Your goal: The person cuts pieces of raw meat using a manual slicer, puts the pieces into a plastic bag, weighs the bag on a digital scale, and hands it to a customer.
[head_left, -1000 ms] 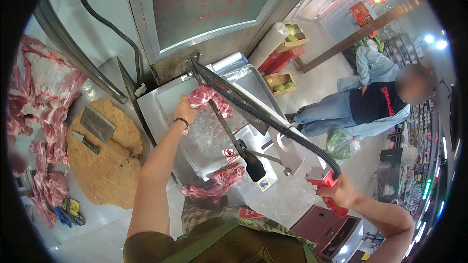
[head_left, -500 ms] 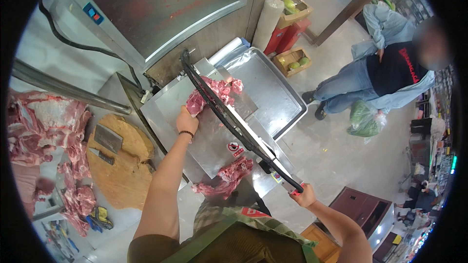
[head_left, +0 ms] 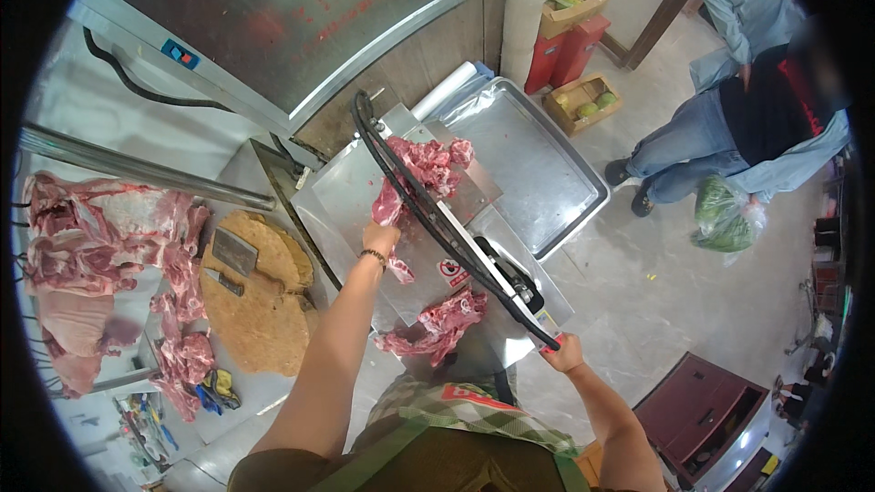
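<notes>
My left hand, with a dark beaded bracelet at its wrist, closes around the near end of a bony cut of raw meat. That cut reaches under the long arm of a steel bone cutter, and more meat lies on the arm's far side. My right hand grips the red-ended handle at the near right end of this arm. A small meat chunk rests on the cutter's plate close to my left hand. Nearer to me lies a larger bony meat piece.
A steel tray adjoins the cutter's far right side. To the left stands a round wooden chopping block bearing a cleaver and a knife. Raw meat hangs beyond. A person holding a bagged green vegetable stands at right.
The cutter arm's handle end has moved slightly nearer with my right hand. My left hand has drawn a little toward me, and a small chunk now shows beside it.
</notes>
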Demonstrator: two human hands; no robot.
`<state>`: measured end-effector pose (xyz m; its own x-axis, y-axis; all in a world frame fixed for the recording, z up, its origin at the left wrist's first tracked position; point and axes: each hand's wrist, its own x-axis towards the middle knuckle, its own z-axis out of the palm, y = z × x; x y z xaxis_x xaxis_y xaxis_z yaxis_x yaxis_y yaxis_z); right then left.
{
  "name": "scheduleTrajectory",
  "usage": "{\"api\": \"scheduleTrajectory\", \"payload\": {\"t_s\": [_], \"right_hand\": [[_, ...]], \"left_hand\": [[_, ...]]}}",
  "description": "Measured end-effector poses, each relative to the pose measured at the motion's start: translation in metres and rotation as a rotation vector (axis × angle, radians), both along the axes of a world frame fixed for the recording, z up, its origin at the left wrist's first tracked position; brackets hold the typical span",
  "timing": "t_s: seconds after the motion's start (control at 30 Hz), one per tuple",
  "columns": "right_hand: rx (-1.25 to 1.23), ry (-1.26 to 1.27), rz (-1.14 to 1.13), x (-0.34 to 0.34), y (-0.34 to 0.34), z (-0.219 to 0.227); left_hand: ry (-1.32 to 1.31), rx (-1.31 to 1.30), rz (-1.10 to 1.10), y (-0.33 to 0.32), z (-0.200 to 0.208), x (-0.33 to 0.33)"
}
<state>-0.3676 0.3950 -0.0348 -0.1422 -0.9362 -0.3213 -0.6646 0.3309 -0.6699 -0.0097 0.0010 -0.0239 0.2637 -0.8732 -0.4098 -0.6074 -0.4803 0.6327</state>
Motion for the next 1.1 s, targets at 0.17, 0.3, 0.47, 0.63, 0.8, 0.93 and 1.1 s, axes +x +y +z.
{"api": "scheduleTrajectory", "payload": {"t_s": [0.17, 0.3, 0.47, 0.63, 0.8, 0.93, 1.1], "right_hand": [[-0.064, 0.008, -0.068, 0.003, -0.001, 0.012], [0.112, 0.029, -0.06, 0.001, 0.001, 0.025], [0.211, -0.076, -0.157, 0.007, -0.007, 0.066], [0.301, -0.162, -0.284, 0.017, -0.012, 0.118], [0.373, -0.173, -0.333, 0.033, -0.038, 0.206], [0.418, -0.242, -0.386, 0.053, -0.07, 0.282], [0.494, -0.187, -0.39, 0.07, -0.111, 0.363]], "left_hand": [[0.674, 0.408, 0.167, 0.074, 0.017, 0.015], [0.475, 0.257, -0.098, 0.122, 0.033, 0.065], [0.037, -0.145, -0.238, 0.117, 0.031, 0.089], [-0.033, -0.202, -0.205, 0.07, 0.033, 0.084], [0.002, -0.231, -0.174, 0.007, 0.011, 0.066], [-0.032, -0.19, -0.203, -0.028, 0.021, 0.043], [0.076, -0.245, -0.337, -0.033, 0.039, 0.029]]}}
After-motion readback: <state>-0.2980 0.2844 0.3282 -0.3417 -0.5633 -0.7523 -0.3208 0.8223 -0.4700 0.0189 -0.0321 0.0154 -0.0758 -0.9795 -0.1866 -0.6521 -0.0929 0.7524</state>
